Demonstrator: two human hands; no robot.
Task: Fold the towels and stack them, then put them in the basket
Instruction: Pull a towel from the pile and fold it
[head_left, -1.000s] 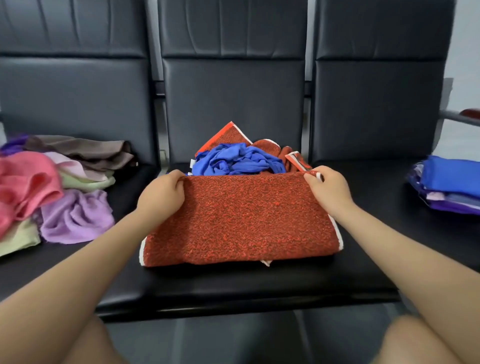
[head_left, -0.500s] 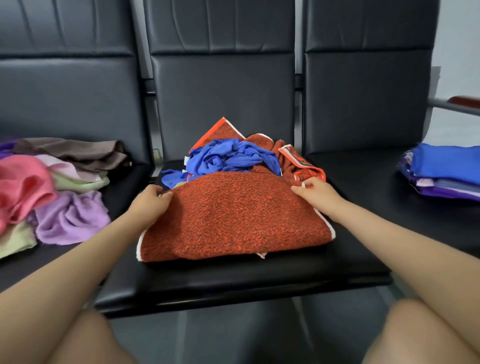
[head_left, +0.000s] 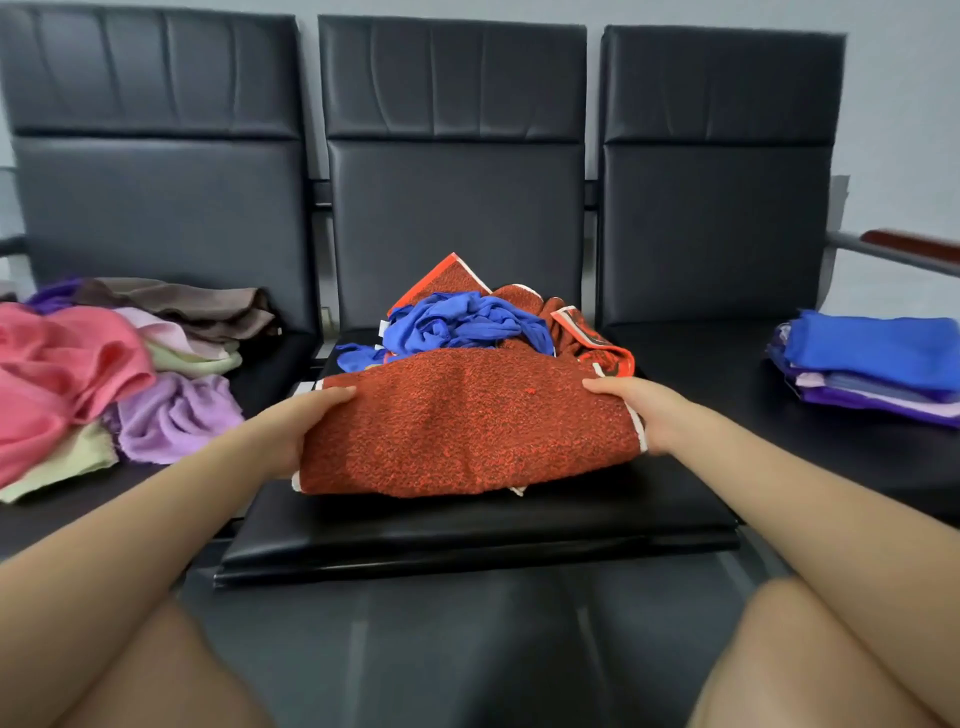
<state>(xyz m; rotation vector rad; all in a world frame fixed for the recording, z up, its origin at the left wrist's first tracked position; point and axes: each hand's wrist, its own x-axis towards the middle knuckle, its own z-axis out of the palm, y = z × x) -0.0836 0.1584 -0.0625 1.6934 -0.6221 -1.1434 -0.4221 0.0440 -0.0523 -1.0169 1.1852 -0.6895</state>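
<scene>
Hands grip the red towel (head_left: 467, 421) on the middle seat (head_left: 467, 530), my left hand (head_left: 291, 431) and right hand (head_left: 644, 410) each holding a side edge, probably to keep the fold square.

Both forearms are extended forward. The left hand (head_left: 291, 431) and right hand (head_left: 641, 413) are set apart at matching height, thumbs on top, fingers curled in a grip.

On the middle seat (head_left: 467, 530): folded towel (head_left: 467, 431) near, crumpled heap (head_left: 467, 325) just behind it. Left hand (head_left: 291, 431) and right hand (head_left: 644, 415) at its two ends. Far left, loose pile (head_left: 104, 374); far right, folded stack (head_left: 872, 364).
</scene>
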